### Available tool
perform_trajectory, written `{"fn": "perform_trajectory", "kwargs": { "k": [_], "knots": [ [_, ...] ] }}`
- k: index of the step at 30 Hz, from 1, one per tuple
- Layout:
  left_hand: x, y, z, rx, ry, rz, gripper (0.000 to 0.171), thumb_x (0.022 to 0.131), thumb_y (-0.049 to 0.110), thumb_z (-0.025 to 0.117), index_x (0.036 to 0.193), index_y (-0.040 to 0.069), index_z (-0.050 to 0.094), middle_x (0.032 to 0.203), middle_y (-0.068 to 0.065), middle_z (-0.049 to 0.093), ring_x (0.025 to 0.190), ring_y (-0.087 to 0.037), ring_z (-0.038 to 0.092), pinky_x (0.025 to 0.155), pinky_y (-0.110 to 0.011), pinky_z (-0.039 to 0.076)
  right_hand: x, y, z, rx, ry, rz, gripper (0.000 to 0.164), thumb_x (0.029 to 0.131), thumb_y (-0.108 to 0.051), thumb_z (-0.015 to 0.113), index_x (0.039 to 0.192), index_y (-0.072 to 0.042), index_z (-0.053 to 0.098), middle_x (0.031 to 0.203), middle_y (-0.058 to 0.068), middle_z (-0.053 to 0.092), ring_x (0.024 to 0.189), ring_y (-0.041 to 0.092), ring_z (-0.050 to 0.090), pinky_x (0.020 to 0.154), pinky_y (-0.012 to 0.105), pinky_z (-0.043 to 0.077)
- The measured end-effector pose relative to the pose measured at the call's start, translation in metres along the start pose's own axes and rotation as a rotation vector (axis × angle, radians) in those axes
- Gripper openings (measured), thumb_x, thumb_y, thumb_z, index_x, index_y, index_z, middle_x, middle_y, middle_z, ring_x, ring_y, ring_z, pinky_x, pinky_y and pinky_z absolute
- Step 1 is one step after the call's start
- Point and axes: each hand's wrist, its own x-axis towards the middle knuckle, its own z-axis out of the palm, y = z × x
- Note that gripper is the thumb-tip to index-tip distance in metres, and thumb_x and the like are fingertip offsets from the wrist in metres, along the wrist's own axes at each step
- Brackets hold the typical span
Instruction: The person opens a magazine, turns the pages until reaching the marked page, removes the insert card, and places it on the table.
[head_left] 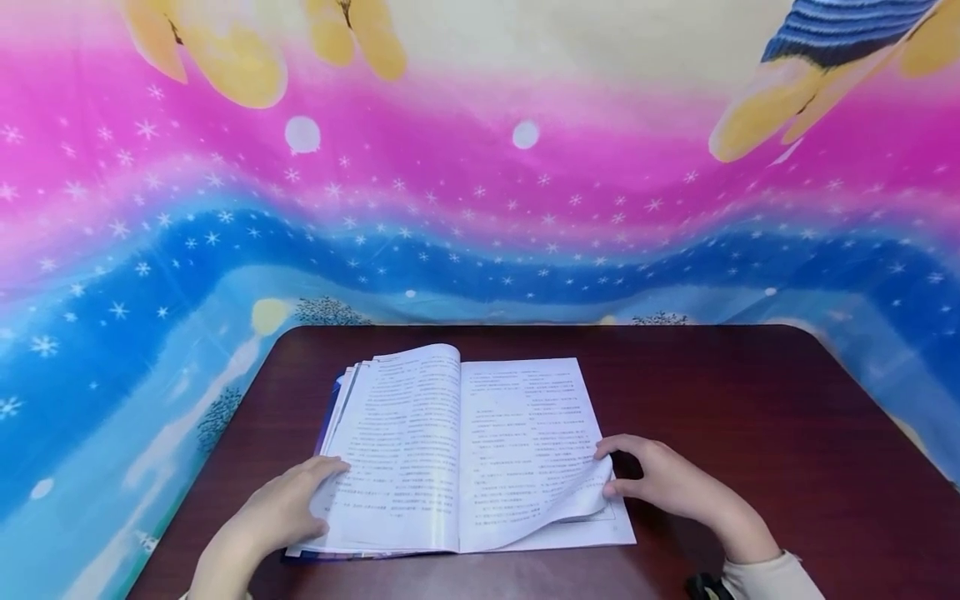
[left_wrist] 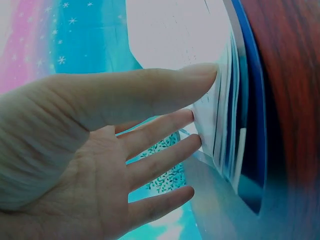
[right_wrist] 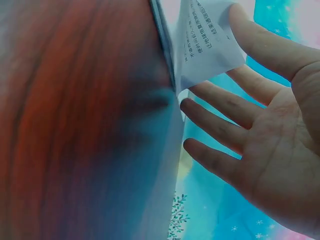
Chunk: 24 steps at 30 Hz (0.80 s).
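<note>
An open magazine-like book with columns of printed text lies on the table, its left side a thick stack of pages over a blue cover. On its left edge rests my left hand; in the left wrist view the thumb lies on the page and the fingers extend straight along the page edges. At the right side, my right hand pinches the lower outer corner of a page between thumb and index finger. That corner curls up, showing another page beneath. The right hand's other fingers are spread.
The dark reddish-brown table has rounded far corners. Behind and beside it hangs a colourful cloth backdrop with snowflakes, pink and blue bands. A light sleeve and a dark strap-like item are at the right wrist.
</note>
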Motion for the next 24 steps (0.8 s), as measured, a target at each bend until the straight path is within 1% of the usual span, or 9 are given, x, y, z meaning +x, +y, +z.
{"fn": "perform_trajectory", "kwargs": {
  "k": [4,6,11,18,21,24],
  "knots": [
    [0.002,-0.001,-0.001,-0.022,0.004,0.005,0.069,0.066,0.003,0.088,0.130,0.006,0.062,0.139,-0.020,0.053,0.129,-0.041,0.047,0.100,-0.058,0.042,0.003,-0.003,-0.002,-0.011,0.056,-0.020,0.033,0.082,-0.033,0.080,0.109,-0.020,0.066,0.119,-0.002,0.064,0.117,0.026,0.057,0.096,0.047,0.047],
    [0.003,-0.001,-0.002,-0.033,0.004,-0.001,0.070,0.066,0.004,0.089,0.131,0.007,0.062,0.139,-0.019,0.053,0.130,-0.041,0.047,0.100,-0.058,0.043,0.003,-0.005,-0.003,-0.016,0.076,-0.035,0.032,0.082,-0.030,0.081,0.109,-0.019,0.066,0.120,-0.002,0.064,0.118,0.027,0.057,0.097,0.049,0.046],
    [0.003,-0.002,0.000,-0.048,-0.005,-0.013,0.071,0.066,0.005,0.089,0.131,0.008,0.062,0.140,-0.018,0.053,0.130,-0.039,0.047,0.098,-0.057,0.044,0.001,-0.013,-0.005,-0.022,0.116,-0.034,0.032,0.081,-0.025,0.082,0.109,-0.022,0.066,0.122,-0.001,0.063,0.123,0.030,0.055,0.099,0.052,0.045],
    [0.002,-0.003,0.002,-0.058,-0.009,-0.015,0.071,0.065,0.006,0.090,0.130,0.008,0.062,0.139,-0.017,0.054,0.129,-0.039,0.047,0.098,-0.057,0.044,-0.001,-0.020,-0.006,-0.050,0.136,-0.066,0.034,0.081,-0.025,0.083,0.110,-0.022,0.066,0.124,0.000,0.062,0.123,0.030,0.055,0.098,0.051,0.046],
    [0.003,-0.004,0.001,-0.055,0.000,-0.007,0.070,0.065,0.006,0.090,0.130,0.007,0.062,0.139,-0.017,0.053,0.129,-0.039,0.047,0.098,-0.057,0.044,0.000,-0.020,-0.009,-0.074,0.155,-0.078,0.034,0.080,-0.023,0.083,0.109,-0.024,0.066,0.123,-0.001,0.063,0.123,0.030,0.055,0.098,0.051,0.046],
    [0.004,-0.005,-0.002,-0.046,-0.004,-0.011,0.071,0.064,0.007,0.091,0.130,0.007,0.063,0.139,-0.017,0.053,0.129,-0.040,0.047,0.098,-0.058,0.044,0.004,-0.021,-0.011,-0.083,0.158,-0.091,0.035,0.078,-0.021,0.084,0.108,-0.023,0.066,0.122,-0.001,0.063,0.122,0.030,0.056,0.098,0.051,0.046]
  ]
}}
